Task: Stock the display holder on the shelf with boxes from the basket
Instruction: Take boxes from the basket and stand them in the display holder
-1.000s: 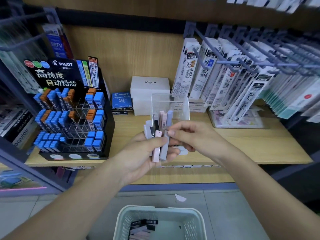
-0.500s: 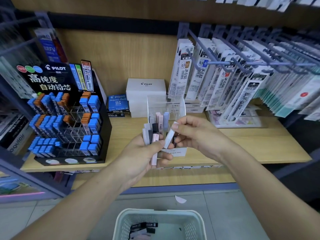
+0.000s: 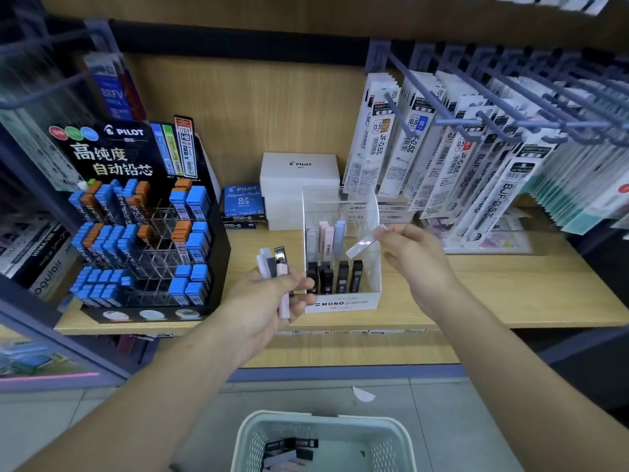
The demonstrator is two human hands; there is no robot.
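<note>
Display holder (image 3: 343, 303): clear plastic with a white front strip reading MONO graph MC; it stands on the wooden shelf (image 3: 510, 294) just past the middle of the view.
Back row (image 3: 326, 238): pale grey, pink and lavender boxes standing upright at the holder's 12 o'clock side.
Front row (image 3: 337, 277): black boxes, upright, with gaps between some of them.
Left hand (image 3: 269, 298): curled round a fan of slim boxes (image 3: 275, 267) in white, grey, black and pink, their free ends pointing to 12 o'clock; the hand sits at 9 o'clock of the holder, just beside its wall.
Right hand (image 3: 415, 264): at 3 o'clock of the holder, pinching one pale box (image 3: 366, 241) by its upper end.
Pale box: tilted, lower end aimed at about 7 o'clock, over the holder's open top on its right side (whether it touches the clear wall, I cannot tell).
Basket (image 3: 306, 419): pale green and perforated, on the floor at 6 o'clock of the view, with dark and pale loose boxes (image 3: 289, 451) lying in it.
Pilot lead rack (image 3: 136, 216): black, at 9 o'clock of the holder, stocked with blue and orange cases.
White Pilot carton (image 3: 299, 168): behind the holder, at 11 o'clock.
Refill packs (image 3: 442, 148): hanging on pegs from 1 to 3 o'clock.
</note>
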